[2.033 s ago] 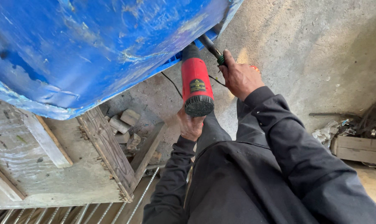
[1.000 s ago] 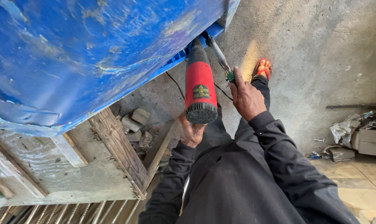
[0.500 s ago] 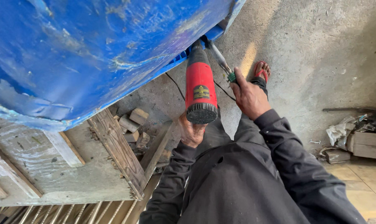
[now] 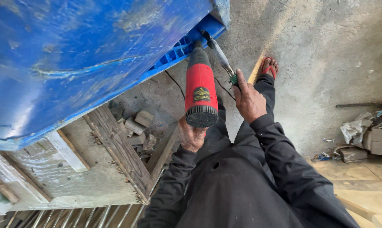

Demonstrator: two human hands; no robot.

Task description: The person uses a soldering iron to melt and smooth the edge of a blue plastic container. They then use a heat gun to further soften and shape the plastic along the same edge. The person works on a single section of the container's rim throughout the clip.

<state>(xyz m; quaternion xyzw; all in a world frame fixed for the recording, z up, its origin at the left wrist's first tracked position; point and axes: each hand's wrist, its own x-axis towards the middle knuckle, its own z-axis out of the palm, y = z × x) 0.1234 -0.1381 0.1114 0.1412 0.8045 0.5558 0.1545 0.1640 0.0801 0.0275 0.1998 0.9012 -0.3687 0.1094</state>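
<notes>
A large blue plastic tank (image 4: 72, 55) fills the upper left, resting on a wooden pallet-like frame (image 4: 115, 147). My left hand (image 4: 191, 136) grips the handle of a red and black heat gun (image 4: 200, 90), whose nozzle points at the tank's ribbed blue edge (image 4: 178, 48). My right hand (image 4: 248, 97) holds a screwdriver (image 4: 219, 55) with a green handle and a metal shaft; its tip reaches the same blue edge beside the heat gun's nozzle. I wear dark sleeves and trousers.
Stone or brick chunks (image 4: 136, 126) lie on the concrete floor under the tank. My foot in a red sandal (image 4: 269, 67) rests on the floor. Scrap and crumpled bags (image 4: 364, 131) pile up at the right. Metal bars (image 4: 89, 217) run along the bottom left.
The view has shifted a little. Both hands keep the heat gun and the screwdriver at the tank's blue edge, with only slight changes of position.
</notes>
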